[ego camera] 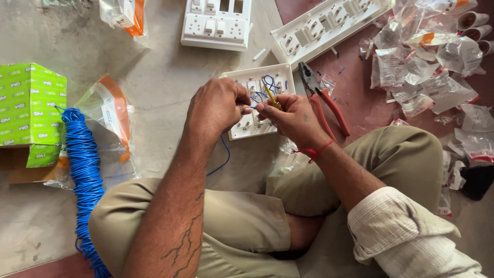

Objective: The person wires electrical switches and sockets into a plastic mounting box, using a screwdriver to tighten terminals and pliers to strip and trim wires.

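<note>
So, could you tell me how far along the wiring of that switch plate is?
Some blue wire already loops across the back of the plate. In hand: the left hand pinches a wire end while the right hand works a yellow screwdriver. Two more plates lie beyond, their wiring not visible. The pliers and wire coil lie beside.

Worn grey concrete floor (170, 77), reddish-brown painted patch (360, 103) at right, even daylight

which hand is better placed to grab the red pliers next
Right, probably. The right hand sits just beside the red pliers on the floor, while the left hand is on the far side of the switch plate, pinching the blue wire.
</note>
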